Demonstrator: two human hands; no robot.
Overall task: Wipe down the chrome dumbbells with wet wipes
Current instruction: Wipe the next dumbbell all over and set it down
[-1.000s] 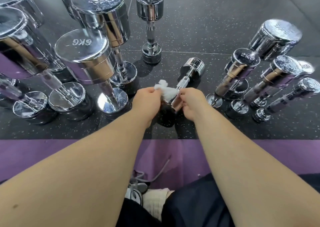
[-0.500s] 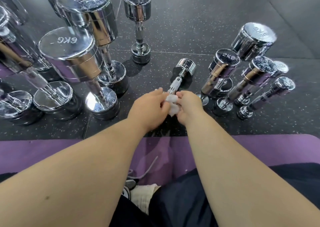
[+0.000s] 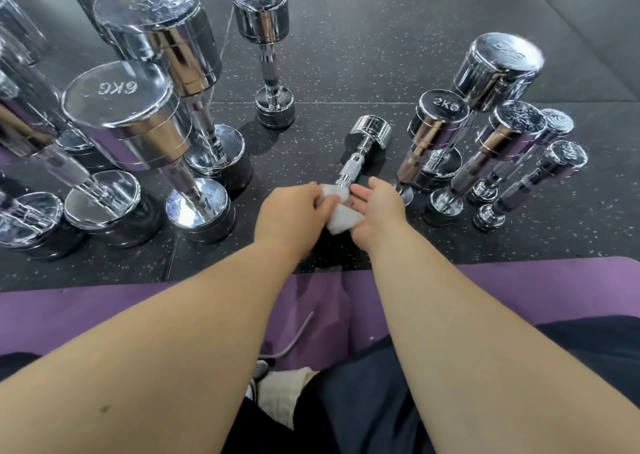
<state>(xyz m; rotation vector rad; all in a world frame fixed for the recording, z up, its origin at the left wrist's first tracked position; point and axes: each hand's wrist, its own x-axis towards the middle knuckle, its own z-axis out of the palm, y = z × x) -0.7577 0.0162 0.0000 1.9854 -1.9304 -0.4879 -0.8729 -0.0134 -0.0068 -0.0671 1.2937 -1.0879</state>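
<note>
Centrally, a small chrome dumbbell (image 3: 369, 135) lies on the speckled black rubber floor (image 3: 346, 55), its long axis running near to far and angled slightly right. Its far head is a mirror-bright cylinder and its handle is knurled; the hands hide its near head. The left hand (image 3: 291, 214) grips a crumpled white wet wipe (image 3: 341, 218) at the handle's near end. The right hand (image 3: 375, 211) lays nearly straight fingers against the wipe. A 6KG dumbbell (image 3: 128, 124) stands upright at left and a 2KG dumbbell (image 3: 440, 124) at right.

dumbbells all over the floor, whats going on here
A person is wiping a small chrome dumbbell whose far head rests on the black floor. The left hand grips a white wet wipe at the near end of its handle. The right hand touches the wipe, fingers fairly straight. Other dumbbells stand upright on both sides.
</note>
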